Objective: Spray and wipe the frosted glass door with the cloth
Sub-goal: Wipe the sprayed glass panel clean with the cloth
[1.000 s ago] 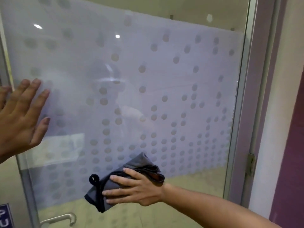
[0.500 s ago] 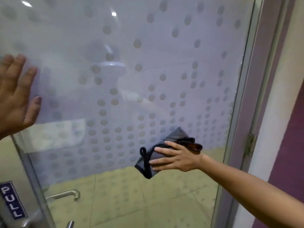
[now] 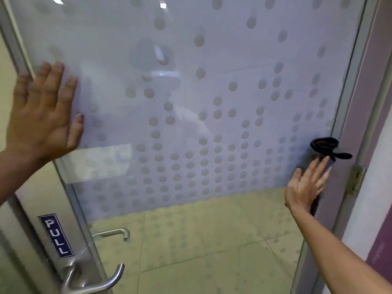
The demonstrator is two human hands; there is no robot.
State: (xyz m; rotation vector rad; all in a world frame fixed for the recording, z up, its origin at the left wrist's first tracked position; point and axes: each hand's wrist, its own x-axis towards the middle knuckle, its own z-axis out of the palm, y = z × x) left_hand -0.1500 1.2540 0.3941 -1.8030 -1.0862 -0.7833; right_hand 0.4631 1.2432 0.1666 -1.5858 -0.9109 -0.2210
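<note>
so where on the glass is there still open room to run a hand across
Free: the wide dotted frosted glass door between the flat left hand and the right hand. Crowded: the hinge edge, where the right hand presses the dark grey cloth.

We seem to be in an office or commercial building, at an interior doorway. Under our left hand (image 3: 42, 115) runs a frosted glass door (image 3: 191, 60) with a dotted film pattern, the kind fitted to meeting rooms. Below that hand, on the metal door stile (image 3: 38, 240), sits a blue "PULL" sign (image 3: 56, 236) above a brushed steel lever handle (image 3: 99, 279). Just right of our right hand (image 3: 305, 185) stand a metal hinge (image 3: 356, 180) and a purple-painted door frame (image 3: 364, 85). Below it, clear glass shows pale floor tiles (image 3: 201, 240). Recessed ceiling lights (image 3: 163, 5) reflect in the glass, high above both hands.
</note>
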